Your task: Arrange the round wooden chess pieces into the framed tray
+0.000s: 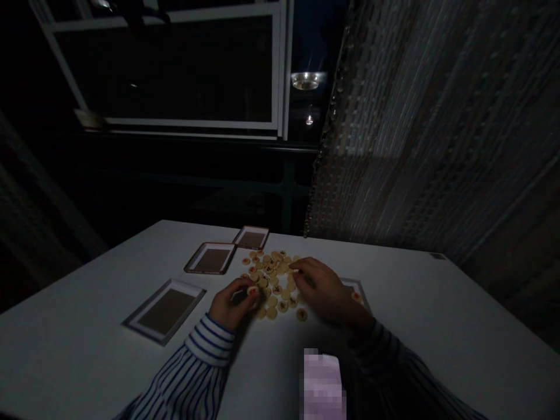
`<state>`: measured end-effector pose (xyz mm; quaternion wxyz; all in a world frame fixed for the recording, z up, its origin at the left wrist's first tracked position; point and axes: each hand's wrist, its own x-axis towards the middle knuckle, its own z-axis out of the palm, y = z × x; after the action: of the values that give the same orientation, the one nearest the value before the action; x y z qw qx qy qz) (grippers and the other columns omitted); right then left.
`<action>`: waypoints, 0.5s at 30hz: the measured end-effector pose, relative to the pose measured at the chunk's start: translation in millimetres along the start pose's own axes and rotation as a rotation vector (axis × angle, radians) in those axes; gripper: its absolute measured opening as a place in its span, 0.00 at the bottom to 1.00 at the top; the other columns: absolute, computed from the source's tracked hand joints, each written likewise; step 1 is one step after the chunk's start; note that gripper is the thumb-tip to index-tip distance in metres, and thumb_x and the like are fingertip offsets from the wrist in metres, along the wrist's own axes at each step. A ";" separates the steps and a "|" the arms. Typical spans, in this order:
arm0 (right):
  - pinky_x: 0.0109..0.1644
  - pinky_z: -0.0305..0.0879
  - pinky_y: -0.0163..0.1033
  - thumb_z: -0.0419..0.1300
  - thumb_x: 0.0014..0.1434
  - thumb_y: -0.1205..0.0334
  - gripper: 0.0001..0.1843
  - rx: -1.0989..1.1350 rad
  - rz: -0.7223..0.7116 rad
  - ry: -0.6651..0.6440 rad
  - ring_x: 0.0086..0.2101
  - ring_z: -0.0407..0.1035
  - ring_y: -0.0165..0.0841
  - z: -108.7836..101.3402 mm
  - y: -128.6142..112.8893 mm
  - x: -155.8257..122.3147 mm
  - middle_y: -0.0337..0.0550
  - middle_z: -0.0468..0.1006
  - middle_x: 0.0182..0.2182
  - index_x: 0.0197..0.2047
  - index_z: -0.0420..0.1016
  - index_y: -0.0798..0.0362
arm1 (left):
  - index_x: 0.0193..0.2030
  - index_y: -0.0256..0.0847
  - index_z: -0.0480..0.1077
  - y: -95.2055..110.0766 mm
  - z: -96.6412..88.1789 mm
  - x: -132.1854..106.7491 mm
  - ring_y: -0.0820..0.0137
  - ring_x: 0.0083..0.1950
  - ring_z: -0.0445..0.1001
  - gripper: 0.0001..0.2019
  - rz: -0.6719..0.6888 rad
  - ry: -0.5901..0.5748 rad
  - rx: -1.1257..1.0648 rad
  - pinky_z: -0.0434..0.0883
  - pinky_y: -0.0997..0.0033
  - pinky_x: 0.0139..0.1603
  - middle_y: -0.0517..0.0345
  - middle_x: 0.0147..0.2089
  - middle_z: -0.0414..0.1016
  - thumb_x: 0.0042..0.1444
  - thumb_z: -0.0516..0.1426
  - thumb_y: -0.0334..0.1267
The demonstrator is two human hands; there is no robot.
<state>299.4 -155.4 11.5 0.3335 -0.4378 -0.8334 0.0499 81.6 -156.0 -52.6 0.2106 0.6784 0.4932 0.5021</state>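
Note:
My left hand (231, 303) pinches a Chinese chess piece (252, 290) with a red mark between thumb and fingertips, at the near left side of a loose pile of Chinese chess pieces (272, 304). These are round, pale wooden discs, some with red or black characters and some showing plain faces. Over the pile's right side hangs my right hand (321, 291), its fingers bent a little and the thumb apart from them. I see nothing held in it, and its fingertips are close to the discs. Another red-marked piece (356, 297) is in the box lid or tray behind my right wrist.
Three shallow rectangular trays sit on the white table: a grey-rimmed tray (164, 338), a brown-rimmed tray (187, 270) and a smaller tray (268, 238) farther back. A fourth tray (363, 291) is partly hidden by my right arm. A blurred lilac object (324, 388) is at the near edge.

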 end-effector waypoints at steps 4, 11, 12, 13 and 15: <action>0.48 0.59 0.38 0.49 0.58 0.64 0.12 0.010 0.057 0.035 0.43 0.65 0.31 -17.5 5.4 -10.1 0.43 0.72 0.41 0.44 0.69 0.53 | 0.31 0.38 0.69 10.9 12.2 -1.3 0.70 0.35 0.72 0.10 -0.030 -0.046 -0.083 0.70 0.71 0.38 0.57 0.31 0.74 0.46 0.57 0.42; 0.45 0.61 0.37 0.50 0.57 0.64 0.13 0.028 0.124 0.075 0.39 0.67 0.30 -42.8 17.3 -21.3 0.42 0.72 0.40 0.44 0.70 0.52 | 0.30 0.38 0.69 34.1 37.7 -3.7 0.71 0.33 0.71 0.09 -0.070 -0.038 -0.181 0.70 0.72 0.36 0.59 0.29 0.73 0.44 0.58 0.41; 0.45 0.61 0.37 0.50 0.57 0.64 0.13 0.033 0.132 0.079 0.38 0.67 0.30 -45.8 19.5 -22.1 0.42 0.73 0.40 0.44 0.70 0.52 | 0.30 0.38 0.69 37.3 40.6 -3.5 0.71 0.33 0.71 0.09 -0.080 -0.048 -0.197 0.70 0.73 0.35 0.59 0.29 0.73 0.44 0.58 0.42; 0.45 0.61 0.37 0.50 0.57 0.64 0.13 0.036 0.138 0.081 0.38 0.67 0.30 -48.8 21.6 -22.8 0.43 0.72 0.40 0.45 0.70 0.52 | 0.30 0.38 0.69 40.2 43.3 -2.9 0.70 0.32 0.71 0.09 -0.085 -0.059 -0.210 0.70 0.73 0.34 0.58 0.29 0.73 0.44 0.58 0.42; 0.44 0.62 0.37 0.50 0.57 0.64 0.14 0.038 0.148 0.080 0.38 0.67 0.30 -54.0 25.4 -23.6 0.43 0.73 0.40 0.45 0.70 0.52 | 0.30 0.39 0.69 44.6 47.7 -0.9 0.70 0.33 0.71 0.09 -0.074 -0.076 -0.210 0.69 0.73 0.33 0.58 0.29 0.73 0.44 0.57 0.42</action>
<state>358.8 -169.1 31.6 0.3704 -0.4933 -0.7837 0.0726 144.5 -165.7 -37.5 0.3176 0.6524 0.4543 0.5168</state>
